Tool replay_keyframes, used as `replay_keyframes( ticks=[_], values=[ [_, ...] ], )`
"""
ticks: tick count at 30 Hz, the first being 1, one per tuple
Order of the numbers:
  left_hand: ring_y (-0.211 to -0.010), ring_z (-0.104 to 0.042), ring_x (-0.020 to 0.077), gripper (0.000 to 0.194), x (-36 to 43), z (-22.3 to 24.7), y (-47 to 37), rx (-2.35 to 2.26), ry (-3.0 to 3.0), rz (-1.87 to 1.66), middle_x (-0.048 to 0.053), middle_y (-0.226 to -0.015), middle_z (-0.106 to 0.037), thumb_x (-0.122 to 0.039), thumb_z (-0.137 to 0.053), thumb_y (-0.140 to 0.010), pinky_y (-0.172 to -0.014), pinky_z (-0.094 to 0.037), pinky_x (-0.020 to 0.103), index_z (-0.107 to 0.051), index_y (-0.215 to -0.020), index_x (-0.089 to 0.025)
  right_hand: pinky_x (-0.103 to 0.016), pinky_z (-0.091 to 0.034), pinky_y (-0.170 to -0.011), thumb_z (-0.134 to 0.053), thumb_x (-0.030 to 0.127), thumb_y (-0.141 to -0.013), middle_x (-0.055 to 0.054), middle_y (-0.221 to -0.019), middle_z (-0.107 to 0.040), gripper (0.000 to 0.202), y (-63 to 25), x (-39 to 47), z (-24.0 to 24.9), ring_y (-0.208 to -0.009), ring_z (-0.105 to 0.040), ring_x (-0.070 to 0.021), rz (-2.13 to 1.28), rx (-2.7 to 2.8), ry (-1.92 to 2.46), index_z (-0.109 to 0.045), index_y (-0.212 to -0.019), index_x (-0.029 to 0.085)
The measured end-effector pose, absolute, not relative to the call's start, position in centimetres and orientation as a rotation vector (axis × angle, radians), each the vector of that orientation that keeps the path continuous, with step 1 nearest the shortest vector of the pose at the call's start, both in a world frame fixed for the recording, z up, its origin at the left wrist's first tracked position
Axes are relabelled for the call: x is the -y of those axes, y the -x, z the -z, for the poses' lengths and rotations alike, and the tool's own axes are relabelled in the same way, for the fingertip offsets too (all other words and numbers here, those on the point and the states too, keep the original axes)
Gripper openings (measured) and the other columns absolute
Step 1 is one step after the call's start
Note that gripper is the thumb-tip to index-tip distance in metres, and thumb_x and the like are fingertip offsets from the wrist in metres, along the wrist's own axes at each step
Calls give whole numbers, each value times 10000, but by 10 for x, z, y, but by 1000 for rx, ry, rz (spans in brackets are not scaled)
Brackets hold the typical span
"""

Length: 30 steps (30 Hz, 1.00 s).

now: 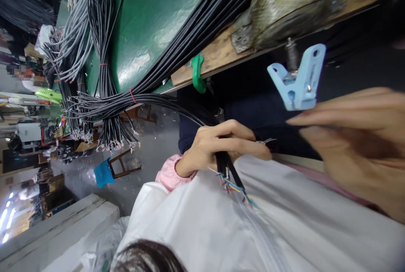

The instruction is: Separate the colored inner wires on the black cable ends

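Note:
Black cables (226,165) with stripped ends and thin coloured wires pass through my left hand (226,143), whose fingers are wrapped round them above the white apron (190,221). At the right edge my right hand (357,137) is raised, partly blurred, its thumb and forefinger a little apart with nothing seen between them. Just beyond those fingertips is a light blue clip (299,80), joined to a metal post at the table edge. From the left hand the cables run back to a long black bundle (133,94) tied with a red band.
The green table (158,14) carries more black and grey cable bundles (76,31). A green clip (198,73) grips its wooden edge strip (218,52), near a plastic-wrapped device (287,6). A blue stool (104,172) stands on the floor. A person (23,73) is at the far left.

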State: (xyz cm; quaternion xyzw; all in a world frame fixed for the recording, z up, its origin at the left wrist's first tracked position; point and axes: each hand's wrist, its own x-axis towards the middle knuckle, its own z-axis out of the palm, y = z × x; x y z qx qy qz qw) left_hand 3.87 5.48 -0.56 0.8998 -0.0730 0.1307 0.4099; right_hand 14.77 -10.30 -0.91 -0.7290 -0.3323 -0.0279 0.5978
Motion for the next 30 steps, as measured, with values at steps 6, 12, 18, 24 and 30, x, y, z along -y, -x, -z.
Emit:
replay_keyframes(
  ticks=[6, 12, 18, 24, 30],
  values=[
    [-592, -643, 48, 704, -55, -5, -40, 116, -2227, -209, 25, -768, -683, -594, -287, -1046, -563, -490, 178, -805, -806, -183, -331, -514, -583, -628, 108, -926, 19, -770, -717, 216, -150, 101, -6, -703, -687, -157, 152, 1115, 1563, -627, -916, 324],
    [-537, -615, 60, 506, -55, -21, -49, -63, -2127, -163, 15, -688, -720, -611, -611, -931, -522, -493, 179, -786, -876, -140, -339, -516, -660, -612, 141, -926, 42, -760, -716, 203, -159, 104, -4, -743, -672, -149, 283, 1173, 1656, -609, -872, 337],
    [-479, -559, 42, 526, -48, -21, -58, -26, -2025, -411, 18, -595, -684, -584, -647, -917, -457, -410, 169, -748, -686, -122, -316, -431, -499, -630, 620, -935, -20, -665, -668, 411, -182, 93, 9, -585, -616, -140, -151, 849, 1538, -666, -730, 265],
    [-458, -553, 23, 336, -36, -24, -75, -28, -1892, -806, -36, -555, -662, -378, -786, -869, -447, -403, 135, -692, -650, -143, -349, -566, -653, -721, 861, -677, -76, -803, -703, 636, -188, 62, -21, -729, -675, -193, -863, 237, 1157, -723, -719, 226],
    [-453, -557, 40, 341, -32, -27, -82, -172, -1868, -809, -25, -549, -661, -402, -824, -830, -455, -425, 156, -697, -638, -149, -271, -510, -516, -837, 848, -472, -26, -638, -596, 663, -188, 49, -28, -584, -580, -139, -939, 85, 1036, -661, -627, 227]
  ],
)
